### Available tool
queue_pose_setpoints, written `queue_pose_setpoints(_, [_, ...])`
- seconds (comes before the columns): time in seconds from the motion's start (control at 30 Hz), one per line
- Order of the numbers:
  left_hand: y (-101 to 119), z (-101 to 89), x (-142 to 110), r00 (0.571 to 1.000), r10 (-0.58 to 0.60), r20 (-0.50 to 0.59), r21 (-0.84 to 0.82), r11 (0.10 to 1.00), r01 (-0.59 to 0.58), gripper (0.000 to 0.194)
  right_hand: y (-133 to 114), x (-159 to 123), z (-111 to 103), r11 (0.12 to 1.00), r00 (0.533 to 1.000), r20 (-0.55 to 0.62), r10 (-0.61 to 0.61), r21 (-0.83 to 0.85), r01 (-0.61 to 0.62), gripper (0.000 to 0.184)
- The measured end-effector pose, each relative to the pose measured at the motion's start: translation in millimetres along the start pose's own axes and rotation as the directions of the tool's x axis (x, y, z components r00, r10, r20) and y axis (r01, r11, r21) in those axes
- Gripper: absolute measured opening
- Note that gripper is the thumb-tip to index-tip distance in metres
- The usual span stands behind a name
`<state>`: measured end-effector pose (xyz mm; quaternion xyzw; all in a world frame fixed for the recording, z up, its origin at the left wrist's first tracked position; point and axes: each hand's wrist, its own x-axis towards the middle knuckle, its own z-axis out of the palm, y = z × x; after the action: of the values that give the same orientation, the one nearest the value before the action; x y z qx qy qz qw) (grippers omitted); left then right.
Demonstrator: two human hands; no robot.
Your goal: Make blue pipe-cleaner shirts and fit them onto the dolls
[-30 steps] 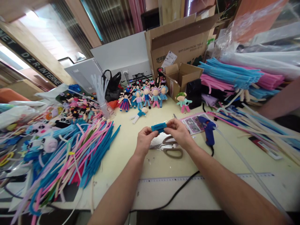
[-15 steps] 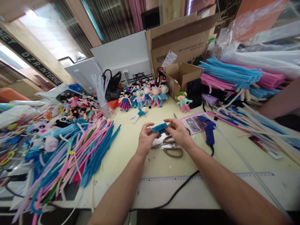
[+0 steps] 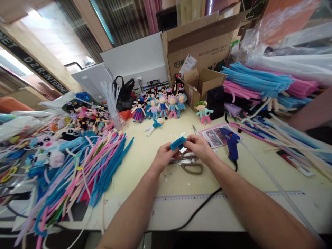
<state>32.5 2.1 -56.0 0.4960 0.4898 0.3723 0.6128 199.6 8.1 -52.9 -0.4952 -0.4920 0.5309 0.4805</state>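
Observation:
Between my two hands is a short, flat teal fuzzy piece point(image 3: 177, 143), made of what looks like pipe cleaner, held above the table and tilted up to the right. My left hand point(image 3: 164, 155) pinches its left end, and my right hand point(image 3: 198, 147) grips its right end between thumb and fingers. Below them lie scissors point(image 3: 192, 168) with brown-grey handles, their blades partly hidden by my hands. A small doll with a teal top and white legs point(image 3: 155, 126) lies just beyond. To the right rests a blue glue gun point(image 3: 232, 145) with a long clear glue stick.
Pipe cleaners point(image 3: 98, 166) of many colours heap on the left. Finished dolls point(image 3: 163, 105) stand at the back before cardboard boxes point(image 3: 199, 52). A green-haired doll point(image 3: 204, 112) stands near a printed card point(image 3: 214, 136). A ruler point(image 3: 186, 197) and black cord point(image 3: 194, 215) lie in front.
The teal piece has turned in my fingers, its right end now higher and its left end lower. Both hands stay on it, above the scissors.

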Motion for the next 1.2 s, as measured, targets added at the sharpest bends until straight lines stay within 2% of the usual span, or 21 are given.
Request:
queue_pose_setpoints(0.17, [-0.8, 1.3, -1.3, 0.997, 0.066, 0.035, 0.011, 0.998, -0.067, 0.038, -6.5, -1.9, -0.1, 0.997, 0.999, 0.008, 0.040, 0.066, -0.041, 0.034])
queue_pose_setpoints(0.27, [-0.6, 1.8, -1.3, 1.000, 0.008, 0.015, -0.052, 0.999, -0.007, 0.039, -9.5, -2.8, -1.1, 0.985, 0.991, 0.082, 0.106, 0.128, -0.116, 0.032])
queue_pose_setpoints(0.33, [1.1, 1.2, -2.3, 0.997, -0.055, 0.051, -0.080, 0.995, 0.059, 0.040, -10.7, -3.2, -1.5, 0.981, 0.987, 0.113, 0.116, 0.140, -0.131, 0.031])
queue_pose_setpoints(0.4, [3.8, -0.2, -3.9, 0.990, -0.076, 0.119, -0.040, 0.996, 0.081, 0.041, -11.2, -3.7, -1.7, 0.988, 0.990, 0.101, 0.101, 0.109, -0.112, 0.028])
queue_pose_setpoints(0.47, [6.1, -2.0, -5.2, 0.989, -0.027, 0.147, 0.031, 0.999, 0.023, 0.044, -10.8, -4.2, -1.5, 0.996, 0.994, 0.074, 0.081, 0.025, -0.083, 0.023])
queue_pose_setpoints(0.53, [7.0, -3.7, -5.5, 0.994, 0.064, 0.092, 0.090, 0.993, -0.072, 0.043, -9.0, -4.7, -1.2, 0.993, 0.996, 0.055, 0.072, -0.103, -0.066, 0.019])
queue_pose_setpoints(0.6, [6.4, -4.7, -4.7, 0.990, 0.139, 0.003, 0.153, 0.978, -0.138, 0.034, -5.8, -4.9, -0.5, 0.977, 0.996, 0.059, 0.067, -0.205, -0.054, 0.016])
queue_pose_setpoints(0.67, [5.5, -5.2, -3.5, 0.979, 0.189, -0.073, 0.220, 0.961, -0.169, 0.024, -1.7, -4.4, 0.2, 0.975, 0.994, 0.093, 0.059, -0.218, -0.037, 0.017])
queue_pose_setpoints(0.73, [5.1, -5.6, -2.4, 0.972, 0.212, -0.106, 0.246, 0.952, -0.181, 0.020, 1.8, -3.6, 0.8, 0.990, 0.989, 0.141, 0.045, -0.141, -0.025, 0.020])
queue_pose_setpoints(0.87, [6.1, -6.9, -1.2, 0.981, 0.174, -0.084, 0.156, 0.975, -0.159, 0.023, 3.1, -3.0, 1.8, 0.999, 0.981, 0.196, 0.013, 0.028, -0.019, 0.029])
queue_pose_setpoints(0.97, [6.4, -7.2, -1.1, 0.991, 0.132, -0.026, 0.014, 0.991, -0.132, 0.029, -0.3, -4.6, 3.3, 0.996, 0.978, 0.206, -0.020, 0.093, 0.001, 0.030])
queue_pose_setpoints(1.1, [5.5, -5.7, -1.4, 0.998, 0.031, 0.050, -0.185, 0.982, -0.022, 0.038, -3.1, -6.3, 4.7, 0.984, 0.974, 0.227, -0.024, 0.179, -0.017, 0.031])
queue_pose_setpoints(1.2, [4.7, -4.6, -1.1, 0.999, 0.026, 0.044, -0.154, 0.988, -0.019, 0.038, -2.5, -5.7, 4.6, 0.990, 0.979, 0.200, -0.034, 0.141, 0.006, 0.029])
